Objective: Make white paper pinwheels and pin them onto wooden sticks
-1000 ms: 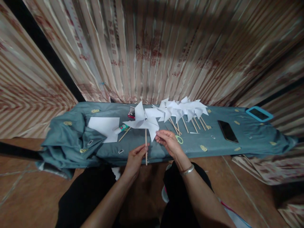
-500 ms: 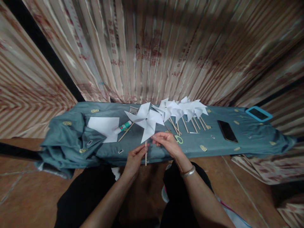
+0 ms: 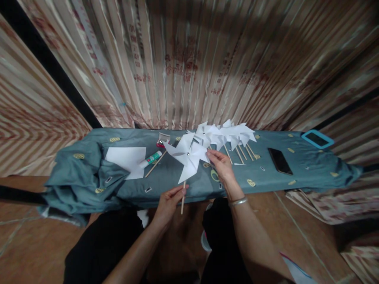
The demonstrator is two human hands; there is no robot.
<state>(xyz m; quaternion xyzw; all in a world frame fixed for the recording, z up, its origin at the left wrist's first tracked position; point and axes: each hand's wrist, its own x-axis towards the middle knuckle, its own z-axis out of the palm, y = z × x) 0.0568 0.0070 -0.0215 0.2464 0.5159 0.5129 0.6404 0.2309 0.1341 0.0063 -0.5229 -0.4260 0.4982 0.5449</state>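
Pinching the stick (image 3: 182,205) in your left hand (image 3: 169,202), you hold the pinwheel (image 3: 187,157) over the cloth (image 3: 136,136); your right hand (image 3: 221,163) touches one blade (image 3: 201,152), though whether it grips cannot be told.

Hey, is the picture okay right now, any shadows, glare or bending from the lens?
In the head view, light is dim, with dark shadow across the upper curtain while the held paper pinwheel stands out bright; the head view's folds fan outward, likely wide-angle distortion; the head view is soft, leaving the glue stick's print unreadable, without strong glare.
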